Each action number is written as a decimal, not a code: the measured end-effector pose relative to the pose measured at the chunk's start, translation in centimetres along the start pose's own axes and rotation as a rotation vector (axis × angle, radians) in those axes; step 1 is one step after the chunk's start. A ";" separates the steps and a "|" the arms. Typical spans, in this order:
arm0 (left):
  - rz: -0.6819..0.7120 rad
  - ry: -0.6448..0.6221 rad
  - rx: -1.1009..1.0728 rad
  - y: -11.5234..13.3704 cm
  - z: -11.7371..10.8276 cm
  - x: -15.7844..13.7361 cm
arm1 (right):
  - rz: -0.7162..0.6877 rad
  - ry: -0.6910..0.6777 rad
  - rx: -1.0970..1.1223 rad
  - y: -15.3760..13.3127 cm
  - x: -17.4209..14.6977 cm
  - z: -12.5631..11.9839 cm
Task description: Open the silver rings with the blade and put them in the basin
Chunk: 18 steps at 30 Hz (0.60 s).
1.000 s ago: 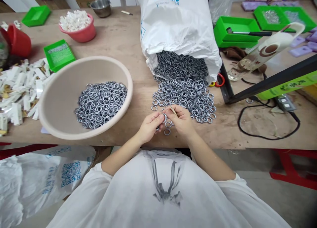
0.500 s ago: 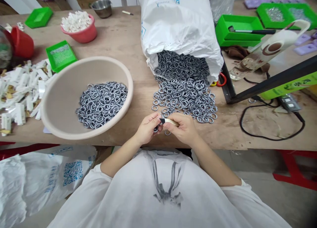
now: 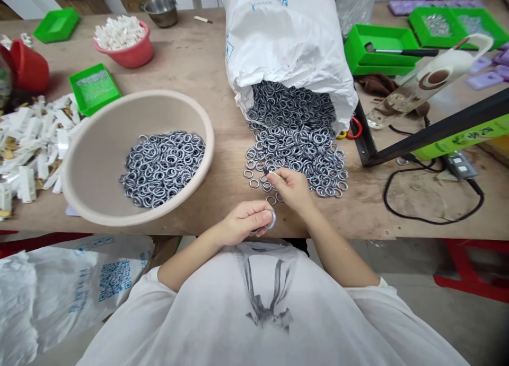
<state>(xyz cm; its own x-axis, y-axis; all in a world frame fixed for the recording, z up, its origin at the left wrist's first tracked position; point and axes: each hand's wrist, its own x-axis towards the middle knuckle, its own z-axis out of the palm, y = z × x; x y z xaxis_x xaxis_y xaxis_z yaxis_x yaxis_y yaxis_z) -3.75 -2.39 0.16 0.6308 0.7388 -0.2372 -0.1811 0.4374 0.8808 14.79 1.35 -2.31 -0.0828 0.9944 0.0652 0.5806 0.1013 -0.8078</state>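
My left hand [image 3: 246, 221] is closed on grey metal rings [image 3: 272, 219] just over the table's front edge; one ring shows at the fingertips, the others are mostly covered. In a pinch, my right hand [image 3: 293, 190] holds a small tool with a black tip [image 3: 266, 171], its pale handle largely hidden by the fingers. That tip is at the near left side of a loose pile of grey rings [image 3: 296, 154]. The pile spreads from the mouth of a white sack [image 3: 288, 48]. To the left, a big beige basin [image 3: 91, 191] holds many similar rings.
White plastic pieces [image 3: 34, 138] lie heaped at far left. Behind the basin are a green tray [image 3: 95, 102], a pink bowl [image 3: 137, 58] and a metal bowl [image 3: 161, 13]. At right, a black metal frame [image 3: 371, 151] stands beside a cable [image 3: 417, 217] and green boxes [image 3: 382, 63].
My hands have parted. The left has drawn back toward my body with the rings, while the right has moved slightly up and forward to the pile with the tool.
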 end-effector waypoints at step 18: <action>0.005 0.602 -0.221 -1.9 -4.1 0.2 | 0.080 -0.117 -0.180 -1.0 4.7 4.2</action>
<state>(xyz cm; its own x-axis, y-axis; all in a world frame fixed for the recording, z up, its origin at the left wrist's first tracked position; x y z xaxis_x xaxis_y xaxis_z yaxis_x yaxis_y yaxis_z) -6.41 -0.96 -3.26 0.1073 0.8715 -0.4785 -0.3749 0.4813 0.7924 10.42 5.78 -3.67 -0.1179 0.9905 -0.0712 0.7231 0.0365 -0.6898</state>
